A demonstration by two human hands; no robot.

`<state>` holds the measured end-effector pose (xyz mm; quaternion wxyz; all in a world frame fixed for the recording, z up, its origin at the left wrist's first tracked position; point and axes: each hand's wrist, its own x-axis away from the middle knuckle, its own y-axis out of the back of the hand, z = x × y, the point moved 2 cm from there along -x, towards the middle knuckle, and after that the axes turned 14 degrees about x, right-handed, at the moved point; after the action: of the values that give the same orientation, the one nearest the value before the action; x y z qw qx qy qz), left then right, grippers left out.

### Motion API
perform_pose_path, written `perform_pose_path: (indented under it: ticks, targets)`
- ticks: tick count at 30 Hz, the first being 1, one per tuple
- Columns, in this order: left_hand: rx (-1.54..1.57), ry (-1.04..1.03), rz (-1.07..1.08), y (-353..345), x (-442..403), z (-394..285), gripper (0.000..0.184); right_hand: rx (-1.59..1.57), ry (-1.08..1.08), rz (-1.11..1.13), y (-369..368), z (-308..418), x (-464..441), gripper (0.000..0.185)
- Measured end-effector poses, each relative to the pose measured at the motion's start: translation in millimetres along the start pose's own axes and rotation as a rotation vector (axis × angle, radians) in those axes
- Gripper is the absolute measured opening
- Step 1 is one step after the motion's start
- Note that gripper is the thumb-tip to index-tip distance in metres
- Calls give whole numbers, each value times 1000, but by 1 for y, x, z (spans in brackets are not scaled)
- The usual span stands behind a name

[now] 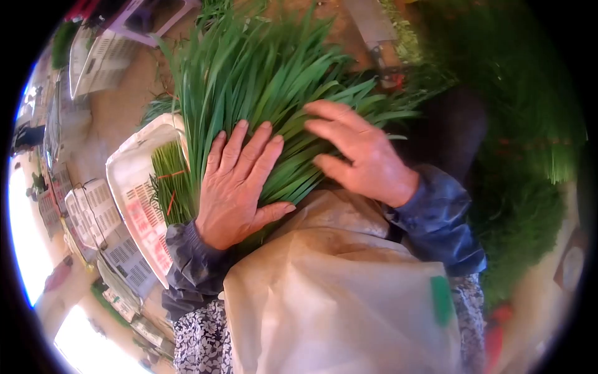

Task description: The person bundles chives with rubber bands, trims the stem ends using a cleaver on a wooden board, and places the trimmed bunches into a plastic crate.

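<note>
A large, loose spread of garlic chives [268, 75] fans out across my lap, its long flat green leaves pointing away from me. My left hand [237, 193] lies flat on the leaves with its fingers stretched out. Just above the right side of the chives is my right hand [367, 159], fingers apart and curving slightly, with nothing gripped. Whether its fingertips touch the leaves I cannot tell. A pale apron [336, 299] covers my legs beneath the chives. Beside my left wrist, a bundle of thin green stems [167, 177] tied with orange bands sits in a white plastic crate [124, 159].
Green plants [523, 206] are heaped along my right side. A purple stool [163, 28] stands at the far left. More white crates [93, 209] line the left, and a grey flat piece [370, 22] lies ahead on the brown floor.
</note>
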<state>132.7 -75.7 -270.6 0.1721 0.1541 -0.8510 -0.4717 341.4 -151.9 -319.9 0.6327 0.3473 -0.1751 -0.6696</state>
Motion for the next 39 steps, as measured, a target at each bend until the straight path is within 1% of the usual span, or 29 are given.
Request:
perform_pose_path:
  ticks: [2, 4, 5, 8, 10, 12, 13, 15, 16, 17, 18, 19, 20, 21, 22, 23, 25, 26, 27, 28, 29, 30, 31, 32, 33, 34, 35, 37, 39]
  targets:
    - [-44, 0, 34, 0, -1, 1, 89, 5, -55, -34, 10, -12, 1, 44]
    - [-37, -1, 53, 1, -3, -2, 88, 145, -96, -75, 23, -20, -2, 42]
    - [-22, 1, 50, 1, -3, -2, 87, 94, -200, -111, 26, -25, -4, 39]
    - [-9, 18, 54, -1, -4, -3, 87, 70, -263, -369, 50, -29, -18, 34]
    - [3, 25, 53, -2, -4, -5, 88, 194, -164, -507, 63, -41, -21, 31]
    - [0, 31, 23, -2, -5, -6, 85, -67, -339, -359, 67, -41, -18, 26]
    - [0, 31, 25, -2, -5, -6, 85, -63, -342, -352, 65, -39, -16, 26]
    - [7, 30, 29, -3, -5, -6, 85, -295, -424, -298, 53, -36, -13, 22]
    - [4, 27, 33, -3, -5, -6, 86, -295, -426, -294, 50, -34, -12, 22]
    - [15, 18, 6, -1, -5, -10, 77, -196, -410, -297, 50, -33, -12, 21]
    - [15, 22, 3, 2, -5, -9, 77, -98, -388, -300, 48, -31, -13, 20]
    - [92, -126, -25, 7, -3, -12, 71, -88, -393, -369, 45, -27, -13, 18]
    - [162, -269, -48, 14, 1, -13, 65, -110, -382, -370, 44, -23, -14, 18]
    - [172, -432, -174, 21, 6, -15, 49, -105, -316, -431, 46, -17, -15, 17]
    - [189, -515, -320, 28, 13, -17, 45, -101, -252, -493, 51, -10, -14, 16]
    - [147, -443, -476, 35, 18, -19, 39, -61, -182, -389, 60, -1, -14, 15]
    - [-1, -72, -593, 50, 21, -29, 43, -195, 67, -136, 63, 10, -22, 19]
    - [19, 139, -562, 47, 20, -23, 64, -279, 153, -2, 54, 16, -25, 24]
    - [42, 223, -510, 39, 19, -12, 72, -270, 209, 104, 45, 31, -29, 30]
    - [65, 308, -456, 27, 17, 0, 79, -335, 303, 116, 28, 38, -29, 31]
    - [204, 306, -410, 17, 16, 10, 84, -305, 342, 196, 18, 47, -32, 35]
    - [345, 308, -361, 7, 18, 20, 89, -222, 344, 75, -2, 54, -31, 31]
    - [444, 270, -431, 4, 20, 29, 87, -26, 338, 53, -14, 53, -29, 34]
    - [626, 353, -467, 6, 23, 31, 85, 164, 332, 33, -24, 51, -28, 36]
    - [807, 434, -521, 8, 26, 33, 83, 204, 337, 85, -31, 46, -23, 39]
    - [993, 436, -584, 8, 26, 33, 81, 189, 353, 84, -30, 45, -21, 39]
    - [981, 448, -596, 7, 27, 33, 81, 178, 336, 78, -27, 44, -18, 39]
    - [1014, 386, -685, 5, 30, 33, 80, 95, 279, 68, -22, 41, -14, 36]
    - [1027, 380, -693, 3, 31, 37, 79, 53, 264, 104, -16, 37, -15, 36]
